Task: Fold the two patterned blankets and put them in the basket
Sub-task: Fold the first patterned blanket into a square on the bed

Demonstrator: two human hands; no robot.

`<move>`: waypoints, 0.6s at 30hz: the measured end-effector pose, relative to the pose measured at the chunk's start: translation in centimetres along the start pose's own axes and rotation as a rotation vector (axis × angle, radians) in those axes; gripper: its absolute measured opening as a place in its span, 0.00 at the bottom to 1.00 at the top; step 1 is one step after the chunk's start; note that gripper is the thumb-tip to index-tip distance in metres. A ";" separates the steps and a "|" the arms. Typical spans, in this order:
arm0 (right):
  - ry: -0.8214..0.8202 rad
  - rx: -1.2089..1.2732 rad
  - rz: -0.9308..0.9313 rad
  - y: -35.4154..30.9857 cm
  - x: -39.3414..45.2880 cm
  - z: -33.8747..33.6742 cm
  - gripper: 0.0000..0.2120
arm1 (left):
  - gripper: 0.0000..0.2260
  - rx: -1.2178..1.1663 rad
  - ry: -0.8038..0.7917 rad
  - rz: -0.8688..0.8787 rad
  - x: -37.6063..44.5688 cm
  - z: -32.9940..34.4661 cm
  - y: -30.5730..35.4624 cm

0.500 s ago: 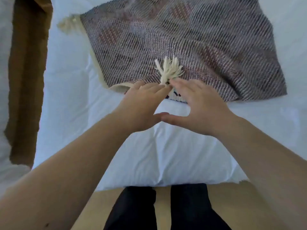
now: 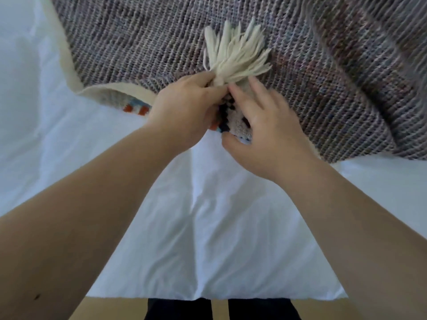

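A patterned woven blanket (image 2: 312, 72) lies spread on the white bed, its grey-purple back side up and a folded near corner showing cream, orange and blue pattern. A cream tassel (image 2: 235, 56) stands up from that corner. My left hand (image 2: 184, 112) pinches the corner at the base of the tassel. My right hand (image 2: 261, 130) rests on the same corner just right of it, fingers spread over the cloth and thumb under its edge. Only one blanket is in view, and no basket.
The white bed sheet (image 2: 196, 215) fills the lower and left view, its near edge at the bottom. Below it show a wooden floor (image 2: 108, 310) and my dark trouser legs (image 2: 180, 310).
Both hands have moved forward onto the blanket's near corner, and the left hand has closed at the base of the tassel. The view has come much closer to the blanket.
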State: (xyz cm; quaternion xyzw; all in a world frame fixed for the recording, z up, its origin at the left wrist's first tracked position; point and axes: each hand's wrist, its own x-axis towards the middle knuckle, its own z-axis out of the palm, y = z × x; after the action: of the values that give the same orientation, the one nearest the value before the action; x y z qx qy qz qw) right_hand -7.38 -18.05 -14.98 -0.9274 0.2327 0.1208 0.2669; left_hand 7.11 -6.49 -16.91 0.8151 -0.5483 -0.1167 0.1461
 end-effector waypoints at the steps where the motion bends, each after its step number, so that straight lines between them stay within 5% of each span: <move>1: -0.016 0.004 0.022 -0.1 0.3 0.0 0.38 | 0.18 -0.045 0.033 -0.012 0.0 0.0 -0.1; 9: -0.027 0.229 -0.141 -5.7 0.9 1.7 0.31 | 0.15 -0.327 0.096 -0.250 -6.0 -3.5 -1.0; 18: -0.160 0.276 -0.381 -17.8 -3.0 6.9 0.08 | 0.12 -0.528 -0.155 -0.640 -20.2 -10.0 -5.2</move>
State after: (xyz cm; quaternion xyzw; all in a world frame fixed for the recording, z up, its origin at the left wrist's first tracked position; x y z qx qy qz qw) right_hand -1.77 0.18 -11.81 -0.8968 0.0462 0.1085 0.4264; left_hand 7.57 15.17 -8.85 0.8677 -0.2282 -0.3537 0.2645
